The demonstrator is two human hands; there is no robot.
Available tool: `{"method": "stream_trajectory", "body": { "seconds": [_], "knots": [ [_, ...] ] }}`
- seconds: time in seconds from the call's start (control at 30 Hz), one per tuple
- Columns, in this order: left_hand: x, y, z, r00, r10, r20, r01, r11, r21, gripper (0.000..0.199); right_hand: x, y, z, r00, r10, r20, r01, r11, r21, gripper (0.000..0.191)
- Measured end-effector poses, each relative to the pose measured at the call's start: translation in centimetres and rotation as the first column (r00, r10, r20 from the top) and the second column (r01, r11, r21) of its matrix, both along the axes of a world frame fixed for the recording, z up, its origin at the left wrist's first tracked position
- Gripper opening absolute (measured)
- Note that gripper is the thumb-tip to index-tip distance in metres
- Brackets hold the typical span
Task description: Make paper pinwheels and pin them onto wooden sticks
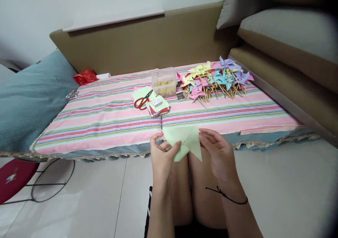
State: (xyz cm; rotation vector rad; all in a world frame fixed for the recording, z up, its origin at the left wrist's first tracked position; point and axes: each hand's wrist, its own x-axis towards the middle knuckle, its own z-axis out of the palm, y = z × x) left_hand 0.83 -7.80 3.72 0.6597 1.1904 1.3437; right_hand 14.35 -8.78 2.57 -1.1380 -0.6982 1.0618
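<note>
A pale green paper square (191,137) with slits cut toward its middle is held up over my knees. My left hand (164,151) grips its left side, the thumb pressing a folded-over corner near the centre. At the right edge, my right hand (218,148) pinches the paper between thumb and fingers. Beyond the hands, a stack of coloured paper squares (160,107) lies on the striped cloth, with a small grey-white block on top. Red-handled scissors (142,100) rest against the stack's left side.
A clear plastic box (164,83) of wooden sticks stands behind the paper. Beside it is a small open box of metal pins (180,95). Several finished paper pinwheels (224,77) are heaped to the right. A red plastic bag (86,77) lies far left; a red stool (16,178) stands below.
</note>
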Motion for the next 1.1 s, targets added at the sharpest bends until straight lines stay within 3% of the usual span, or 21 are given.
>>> {"method": "stream_trajectory", "body": {
  "seconds": [0.2,0.3,0.37,0.47,0.63,1.1],
  "knots": [
    [0.2,0.0,0.1,0.999,-0.033,-0.012,0.033,0.999,-0.001,0.066,0.2,-0.4,-0.5,0.988,-0.109,0.112,0.090,0.982,0.165,0.033],
    [0.4,0.1,0.0,0.999,-0.043,0.013,0.043,0.999,0.020,0.066,0.0,-0.6,-0.2,0.970,-0.158,0.187,0.117,0.970,0.212,0.021],
    [0.6,0.0,-0.1,0.999,-0.043,0.025,0.042,0.999,0.034,0.066,-0.1,-0.7,0.0,0.952,-0.170,0.256,0.095,0.956,0.278,0.009],
    [0.8,-0.1,-0.2,0.999,-0.032,0.030,0.030,0.998,0.059,0.065,-0.2,-0.8,0.2,0.933,-0.136,0.332,0.004,0.929,0.369,0.010],
    [1.0,-0.4,0.2,0.999,-0.021,0.027,0.019,0.997,0.079,0.062,-0.2,-0.9,0.5,0.900,-0.089,0.427,-0.084,0.925,0.371,0.014],
    [0.7,-0.6,0.7,0.998,-0.060,-0.030,0.062,0.996,0.062,0.064,-0.6,-0.8,1.1,0.828,-0.058,0.558,-0.161,0.928,0.336,0.016]
  ]
}}
